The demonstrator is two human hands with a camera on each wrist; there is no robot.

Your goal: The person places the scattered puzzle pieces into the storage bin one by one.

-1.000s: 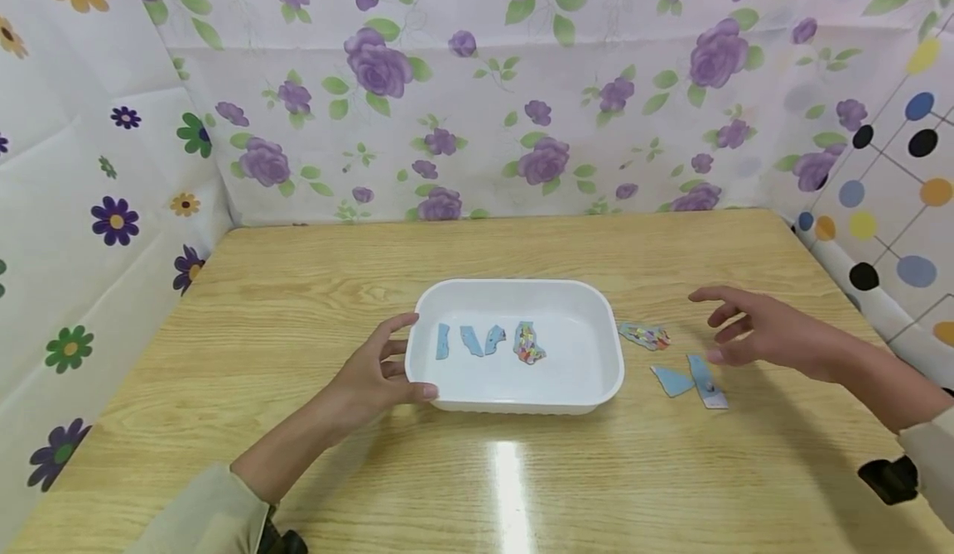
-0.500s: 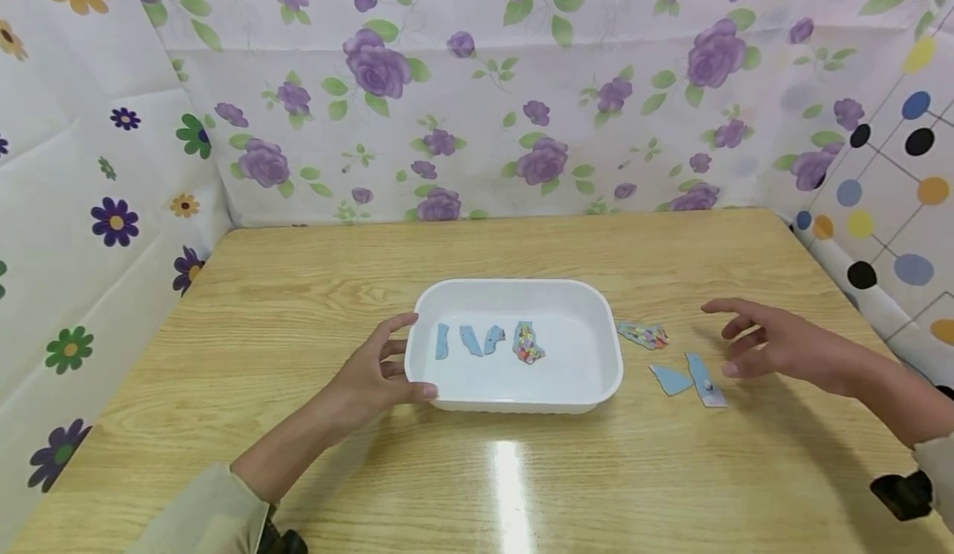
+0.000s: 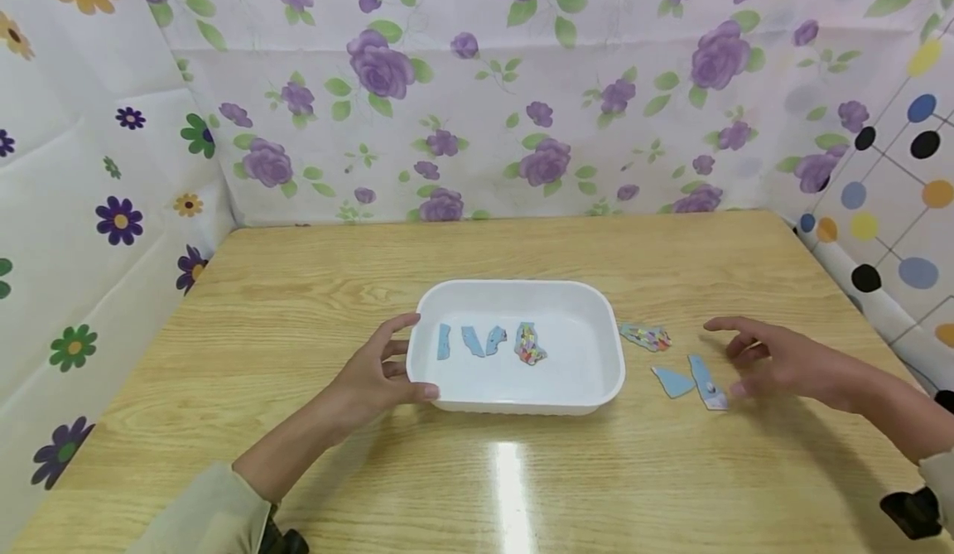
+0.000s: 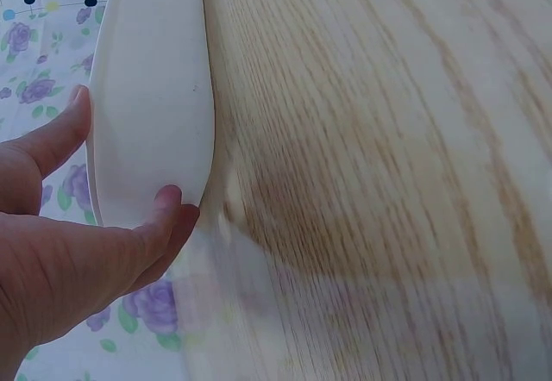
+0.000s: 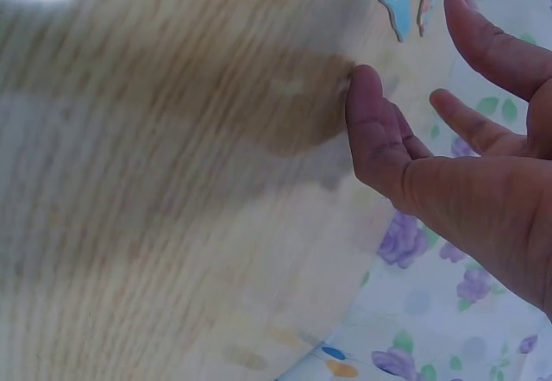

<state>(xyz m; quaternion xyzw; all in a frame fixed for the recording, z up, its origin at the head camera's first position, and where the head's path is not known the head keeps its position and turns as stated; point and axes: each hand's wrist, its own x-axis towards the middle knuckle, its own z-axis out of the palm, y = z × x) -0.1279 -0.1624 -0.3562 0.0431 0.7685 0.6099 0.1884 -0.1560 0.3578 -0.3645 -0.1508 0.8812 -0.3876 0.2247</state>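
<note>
My left hand grips the left end of a white plastic tray, thumb at the near rim and fingers along the side; the left wrist view shows the fingers against the tray's outer wall. Several flat jigsaw pieces lie inside, among them a blue strip and a multicoloured piece. To the tray's right, on the table, are another multicoloured piece, a blue triangular piece and a long blue piece. Beside these my right hand hovers, holding nothing, fingers loosely bent.
The wood-grain table carries everything. Flowered sheeting hangs along its back edge, with more patterned sheeting at the left and dotted sheeting at the right. A light reflection lies before the tray.
My right hand has drawn back to the right and slightly toward me, away from the loose pieces. The left hand, tray and pieces stay put.
</note>
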